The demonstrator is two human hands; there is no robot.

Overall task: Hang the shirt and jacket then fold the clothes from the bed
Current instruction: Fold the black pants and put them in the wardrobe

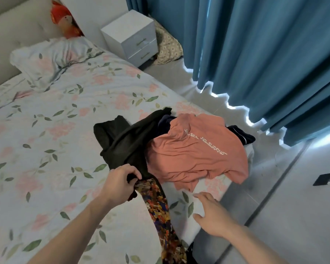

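Head view, looking down at the foot corner of a bed [46, 130] under a floral sheet. Across the salmon T-shirt [196, 155], white lettering, partly lost in a fold: "SEA", then "ND SURFING"; the first characters unreadable. Left of it and touching, a crumpled dark olive-black garment [126, 141], type hard to make out, its near edge gripped by the left hand [120, 181], fingers curled round the cloth. Below that hand, a strip of multicoloured patterned fabric [160, 208] running toward the bottom edge and cut off there. Under the salmon shirt, a navy garment [240, 134] with a thin white stripe, mostly hidden, only corners showing at the top and right. Right hand [213, 216] released, fingers spread and relaxed, over the bare sheet at the bed's corner, grasping nothing; contact with the sheet not certain. Further back, a floral pillow [51, 60], a white two-drawer nightstand [131, 35], teal curtains [255, 54], and a small dark flat object [323, 179] on the floor, identity unclear. Red item by the headboard blurred.
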